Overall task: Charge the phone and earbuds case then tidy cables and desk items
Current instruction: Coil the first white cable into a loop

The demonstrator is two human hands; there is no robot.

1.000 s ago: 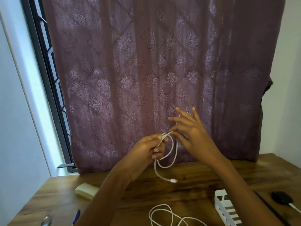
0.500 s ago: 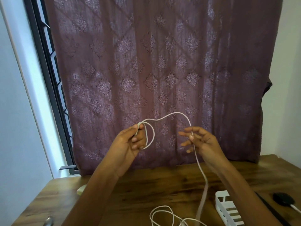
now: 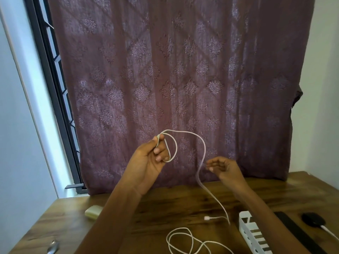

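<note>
White cable point(image 3: 202, 145) held up before the curtain point(image 3: 176, 79): left hand point(image 3: 146, 160) pinches a small loop of it between thumb and fingers, the rest arching right and dropping to its plug on the wooden desk point(image 3: 174, 204); right hand point(image 3: 224, 166) loosely half-open just beside the strand, gripping nothing. On the desk a second cable point(image 3: 185, 241) lies coiled at the near edge, white slotted box point(image 3: 254, 235) and black puck point(image 3: 313, 221) to the right, pale case point(image 3: 92, 211) left; desk's far centre bare, window frame point(image 3: 53, 85) and wall on the left.
</note>
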